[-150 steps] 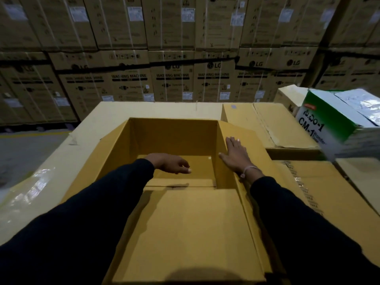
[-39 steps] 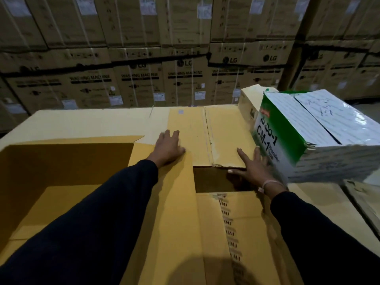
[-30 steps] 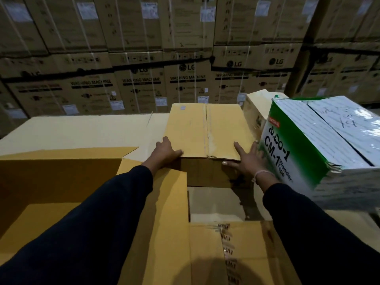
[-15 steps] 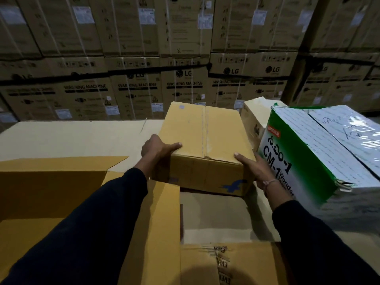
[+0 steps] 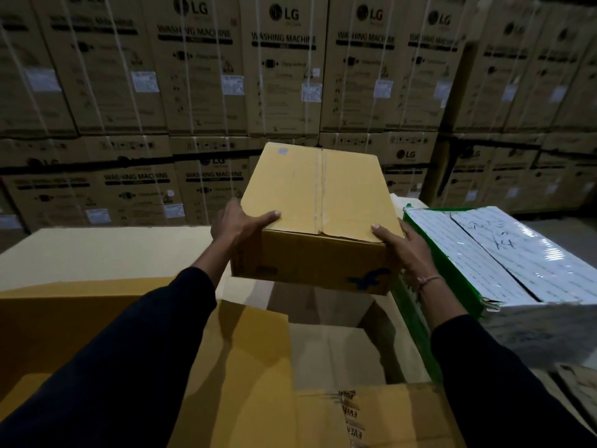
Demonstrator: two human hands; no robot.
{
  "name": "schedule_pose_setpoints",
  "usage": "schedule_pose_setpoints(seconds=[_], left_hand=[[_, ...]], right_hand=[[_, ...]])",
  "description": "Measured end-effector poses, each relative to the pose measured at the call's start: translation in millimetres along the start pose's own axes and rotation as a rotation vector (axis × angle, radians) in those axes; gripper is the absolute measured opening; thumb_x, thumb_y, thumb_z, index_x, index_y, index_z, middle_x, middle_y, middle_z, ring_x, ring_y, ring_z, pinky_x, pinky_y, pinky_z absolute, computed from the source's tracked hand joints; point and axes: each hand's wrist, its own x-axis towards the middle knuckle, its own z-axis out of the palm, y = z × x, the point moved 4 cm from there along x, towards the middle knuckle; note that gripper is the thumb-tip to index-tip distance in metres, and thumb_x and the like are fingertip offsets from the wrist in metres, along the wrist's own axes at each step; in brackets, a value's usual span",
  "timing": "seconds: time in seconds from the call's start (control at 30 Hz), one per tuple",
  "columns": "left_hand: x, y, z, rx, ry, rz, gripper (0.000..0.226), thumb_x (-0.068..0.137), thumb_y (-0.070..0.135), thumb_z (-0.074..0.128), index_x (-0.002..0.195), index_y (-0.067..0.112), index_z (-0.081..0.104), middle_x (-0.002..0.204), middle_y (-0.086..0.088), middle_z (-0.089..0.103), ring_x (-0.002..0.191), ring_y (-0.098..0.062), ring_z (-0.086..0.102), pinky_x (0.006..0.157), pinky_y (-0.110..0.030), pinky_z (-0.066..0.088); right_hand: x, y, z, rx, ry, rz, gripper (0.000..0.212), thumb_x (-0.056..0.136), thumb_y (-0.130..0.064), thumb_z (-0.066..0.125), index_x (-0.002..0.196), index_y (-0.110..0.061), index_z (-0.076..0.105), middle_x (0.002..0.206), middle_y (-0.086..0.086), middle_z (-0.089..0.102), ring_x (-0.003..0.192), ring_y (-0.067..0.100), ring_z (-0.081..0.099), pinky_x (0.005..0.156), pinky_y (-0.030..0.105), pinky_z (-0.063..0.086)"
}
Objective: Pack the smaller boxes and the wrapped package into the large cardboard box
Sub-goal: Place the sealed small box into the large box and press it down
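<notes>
Small box (image 5: 315, 218) was lifted clear, held between left hand (image 5: 237, 226) and right hand (image 5: 405, 245).
Fingers clamped both its near corners; next move, I'd judge: swing left, lower into large cardboard box (image 5: 64, 321). Wrapped package (image 5: 504, 263) sat right, unpacked.

dark long sleeves (image 5: 129, 360), thin wrist bracelet (image 5: 429, 280)

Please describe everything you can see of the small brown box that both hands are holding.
The small brown box is plain corrugated cardboard, closed, with clear tape along its top seam and a blue mark on its near side. It is lifted off the surface, roughly level. The left hand and right hand grip its near corners, thumbs on top.
</notes>
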Motion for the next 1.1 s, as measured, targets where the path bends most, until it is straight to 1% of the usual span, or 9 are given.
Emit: schedule_pose_setpoints(seconds=[0.13, 0.23, 0.37, 0.43, 0.53, 0.67, 0.77, 0.9, 1.1], left_hand=[[-27, 11, -46, -0.069, 0.019, 0.036, 0.101, 0.06, 0.08, 0.079, 0.131, 0.015, 0.05, 0.127, -0.008, 0.059, 0.11, -0.029, 0.061, 0.085, -0.05, 0.058], [-58, 11, -86, -0.099, 0.048, 0.063, 0.1, 0.06, 0.082, 0.078, 0.131, 0.016, 0.051, 0.124, -0.005, 0.06, 0.108, -0.028, 0.062, 0.084, -0.049, 0.059], [-105, -2, -149, -0.099, 0.086, 0.065, 0.1, 0.06, 0.083, 0.076, 0.131, 0.017, 0.052, 0.123, -0.005, 0.062, 0.105, -0.027, 0.063, 0.081, -0.047, 0.06], [-129, -16, -182, -0.091, 0.084, 0.063, 0.104, 0.058, 0.087, 0.074, 0.132, 0.017, 0.052, 0.124, -0.006, 0.062, 0.103, -0.028, 0.064, 0.08, -0.048, 0.06], [-166, -42, -231, -0.079, 0.084, 0.058, 0.108, 0.054, 0.09, 0.072, 0.129, 0.016, 0.053, 0.118, -0.006, 0.062, 0.1, -0.029, 0.065, 0.08, -0.049, 0.061], [-215, -75, -295, -0.028, 0.097, 0.033, 0.103, 0.055, 0.091, 0.071, 0.123, 0.015, 0.054, 0.111, -0.005, 0.064, 0.092, -0.027, 0.066, 0.076, -0.047, 0.062], [-247, -100, -331, -0.011, 0.092, 0.014, 0.11, 0.05, 0.096, 0.067, 0.127, 0.018, 0.055, 0.113, -0.004, 0.064, 0.092, -0.024, 0.065, 0.076, -0.045, 0.062], [-287, -124, -358, 0.051, 0.078, 0.012, 0.094, 0.067, 0.081, 0.073, 0.13, 0.013, 0.055, 0.11, -0.006, 0.064, 0.089, -0.023, 0.061, 0.067, -0.033, 0.053], [-314, -157, -365, 0.1, -0.008, -0.104, 0.08, 0.069, 0.078, 0.074, 0.107, 0.011, 0.053, 0.106, -0.009, 0.064, 0.087, -0.025, 0.06, 0.063, -0.032, 0.049]], right_hand=[[-38, -47, -10, 0.008, 0.026, -0.063, 0.084, 0.078, -0.055, 0.085, 0.152, -0.03, 0.052, 0.134, -0.003, 0.057, 0.119, 0.019, 0.052, 0.094, 0.034, 0.045], [-76, -77, -13, 0.0, 0.019, -0.108, 0.086, 0.076, -0.057, 0.086, 0.151, -0.029, 0.055, 0.144, 0.001, 0.06, 0.12, 0.019, 0.058, 0.083, 0.027, 0.048], [-142, -112, -2, 0.035, -0.027, -0.141, 0.077, 0.081, -0.048, 0.085, 0.149, -0.025, 0.057, 0.136, 0.0, 0.063, 0.095, -0.003, 0.058, 0.067, 0.015, 0.045], [-180, -128, 11, 0.059, -0.049, -0.132, 0.078, 0.081, -0.045, 0.086, 0.15, -0.024, 0.056, 0.132, 0.0, 0.063, 0.094, -0.004, 0.056, 0.065, 0.014, 0.046], [-242, -146, 33, 0.078, -0.07, -0.121, 0.085, 0.076, -0.046, 0.09, 0.15, -0.026, 0.054, 0.124, -0.004, 0.067, 0.102, 0.005, 0.062, 0.076, 0.022, 0.053], [-315, -158, 62, 0.063, -0.077, -0.128, 0.066, 0.075, -0.048, 0.091, 0.132, -0.035, 0.062, 0.105, -0.015, 0.067, 0.101, 0.007, 0.065, 0.083, 0.027, 0.057], [-359, -158, 79, 0.034, -0.065, -0.107, 0.085, 0.059, -0.068, 0.093, 0.132, -0.033, 0.068, 0.117, -0.01, 0.074, 0.11, 0.013, 0.068, 0.096, 0.038, 0.059], [-405, -146, 94, 0.016, -0.077, -0.057, 0.098, 0.053, -0.074, 0.092, 0.138, -0.034, 0.066, 0.13, -0.008, 0.07, 0.119, 0.017, 0.065, 0.103, 0.044, 0.056], [-449, -135, 111, -0.024, -0.114, 0.026, 0.085, 0.08, -0.056, 0.084, 0.153, -0.03, 0.05, 0.142, -0.004, 0.054, 0.124, 0.021, 0.051, 0.106, 0.047, 0.05]])
